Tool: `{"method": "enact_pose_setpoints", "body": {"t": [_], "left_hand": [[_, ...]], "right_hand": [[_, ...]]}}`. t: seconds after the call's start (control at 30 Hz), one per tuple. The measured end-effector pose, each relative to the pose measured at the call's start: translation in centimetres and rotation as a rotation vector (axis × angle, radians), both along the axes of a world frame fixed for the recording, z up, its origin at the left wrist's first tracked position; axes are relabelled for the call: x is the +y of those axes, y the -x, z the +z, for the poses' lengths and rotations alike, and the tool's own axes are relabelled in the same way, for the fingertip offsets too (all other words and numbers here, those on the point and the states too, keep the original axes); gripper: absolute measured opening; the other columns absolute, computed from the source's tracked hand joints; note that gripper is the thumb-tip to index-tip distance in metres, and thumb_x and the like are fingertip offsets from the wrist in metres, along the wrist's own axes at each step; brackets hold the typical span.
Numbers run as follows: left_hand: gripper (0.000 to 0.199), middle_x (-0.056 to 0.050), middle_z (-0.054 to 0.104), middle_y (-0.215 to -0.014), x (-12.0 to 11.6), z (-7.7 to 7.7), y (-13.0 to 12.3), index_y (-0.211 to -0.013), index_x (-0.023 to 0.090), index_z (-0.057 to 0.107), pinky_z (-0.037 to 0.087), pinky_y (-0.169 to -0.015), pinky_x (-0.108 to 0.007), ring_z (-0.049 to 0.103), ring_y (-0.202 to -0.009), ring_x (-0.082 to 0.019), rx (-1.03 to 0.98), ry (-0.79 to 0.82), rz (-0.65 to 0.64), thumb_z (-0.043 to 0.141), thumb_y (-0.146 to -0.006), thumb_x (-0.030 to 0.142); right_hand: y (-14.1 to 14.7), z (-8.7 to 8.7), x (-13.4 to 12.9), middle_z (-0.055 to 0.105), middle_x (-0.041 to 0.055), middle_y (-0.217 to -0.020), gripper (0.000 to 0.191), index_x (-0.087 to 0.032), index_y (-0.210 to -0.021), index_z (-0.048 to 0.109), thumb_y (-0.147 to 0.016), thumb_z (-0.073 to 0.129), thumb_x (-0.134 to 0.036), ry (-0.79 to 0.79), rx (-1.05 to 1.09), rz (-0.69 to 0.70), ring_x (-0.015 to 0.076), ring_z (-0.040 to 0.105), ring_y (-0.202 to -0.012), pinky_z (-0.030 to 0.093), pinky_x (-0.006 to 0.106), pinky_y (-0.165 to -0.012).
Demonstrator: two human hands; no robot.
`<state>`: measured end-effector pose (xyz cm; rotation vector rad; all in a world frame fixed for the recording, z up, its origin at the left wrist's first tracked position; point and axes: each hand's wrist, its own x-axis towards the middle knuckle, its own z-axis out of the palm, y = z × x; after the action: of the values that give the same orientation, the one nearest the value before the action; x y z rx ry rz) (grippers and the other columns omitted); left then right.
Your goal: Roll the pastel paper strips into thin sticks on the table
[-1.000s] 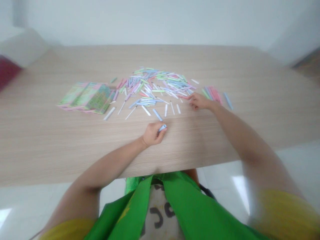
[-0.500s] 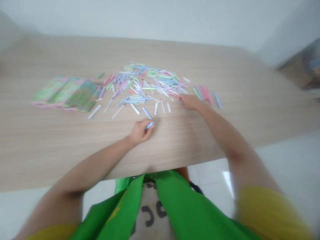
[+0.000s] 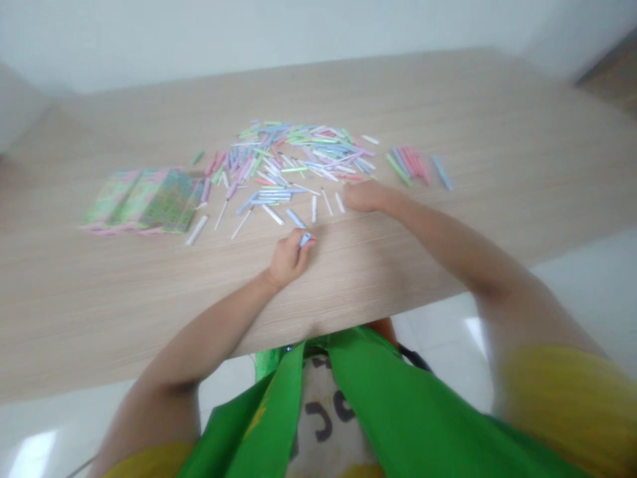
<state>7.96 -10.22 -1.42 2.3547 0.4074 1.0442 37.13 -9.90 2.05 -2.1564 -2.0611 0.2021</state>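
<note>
Blue shows in your head view: one slim piece (image 3: 304,239) gripped in your curled left hand (image 3: 289,258), while your right hand (image 3: 367,196) sits beside the loose pile (image 3: 323,141), its hold impossible to tell. Picking seems underway; the next move likely calls for singling out one stick cleanly

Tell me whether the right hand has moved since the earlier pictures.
Yes, leftward: the right hand is now closer to the short white stick lying beside it on the table.
</note>
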Motion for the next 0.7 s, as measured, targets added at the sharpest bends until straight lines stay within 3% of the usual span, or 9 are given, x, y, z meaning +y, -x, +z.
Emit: {"method": "enact_pose_setpoints", "body": {"t": [0.1,0.2,0.27,0.37,0.53,0.7], "left_hand": [[0.027,-0.003,0.065,-0.083,-0.1,0.1,-0.2,-0.103,0.019,0.056,0.048,-0.069,-0.025,0.062,-0.071,-0.013,0.033,0.121,-0.032,0.041,-0.104,0.042],[0.029,-0.002,0.063,-0.082,-0.2,0.2,-0.4,-0.103,0.019,0.055,0.047,-0.072,-0.027,0.06,-0.074,-0.014,0.061,0.257,-0.067,0.042,-0.104,0.044],[0.028,-0.002,0.061,-0.081,-0.4,0.1,-0.6,-0.102,0.019,0.055,0.046,-0.073,-0.027,0.059,-0.075,-0.014,0.046,0.309,-0.095,0.042,-0.103,0.044],[0.028,0.0,0.058,-0.076,-1.1,0.3,-0.9,-0.1,0.019,0.053,0.045,-0.07,-0.027,0.056,-0.072,-0.014,0.047,0.373,-0.142,0.042,-0.103,0.046],[0.027,0.003,0.052,-0.067,-3.1,0.9,-1.3,-0.096,0.021,0.046,0.042,-0.062,-0.026,0.051,-0.06,-0.013,0.029,0.498,-0.17,0.039,-0.104,0.046],[0.023,0.001,0.056,-0.067,-3.5,1.0,-1.5,-0.097,0.022,0.044,0.044,-0.062,-0.029,0.055,-0.059,-0.016,0.09,0.395,-0.163,0.033,-0.105,0.041]], "right_hand": [[2.2,0.2,-2.1,0.067,0.0075,-0.08,0.024,-0.008,-0.105,0.056,-0.104,0.041,-0.027,-0.065,0.046,0.022,0.0139,0.058,-0.069,0.038,0.029,-0.069],[5.2,0.4,-4.9,0.054,-0.0003,-0.074,0.023,-0.02,-0.096,0.048,-0.106,0.034,-0.035,-0.437,0.478,0.016,0.0139,0.051,-0.066,0.037,0.029,-0.066],[7.4,0.4,-6.5,0.046,-0.0039,-0.07,0.028,-0.024,-0.095,0.043,-0.105,0.035,-0.048,-0.546,0.788,-0.013,0.013,0.045,-0.06,0.035,0.028,-0.06],[10.7,0.4,-8.2,0.035,-0.008,-0.062,0.034,-0.026,-0.095,0.041,-0.101,0.038,-0.059,-0.493,1.09,-0.037,0.0117,0.033,-0.049,0.028,0.027,-0.052],[13.3,0.5,-9.2,0.033,-0.0072,-0.06,0.034,-0.026,-0.09,0.045,-0.097,0.042,-0.059,-0.342,1.166,-0.073,0.0122,0.032,-0.051,0.027,0.027,-0.05],[13.7,0.1,-9.1,0.031,-0.0062,-0.058,0.022,-0.027,-0.079,0.041,-0.093,0.041,-0.044,-0.265,1.267,-0.213,0.0134,0.031,-0.049,0.026,0.027,-0.046]]}}
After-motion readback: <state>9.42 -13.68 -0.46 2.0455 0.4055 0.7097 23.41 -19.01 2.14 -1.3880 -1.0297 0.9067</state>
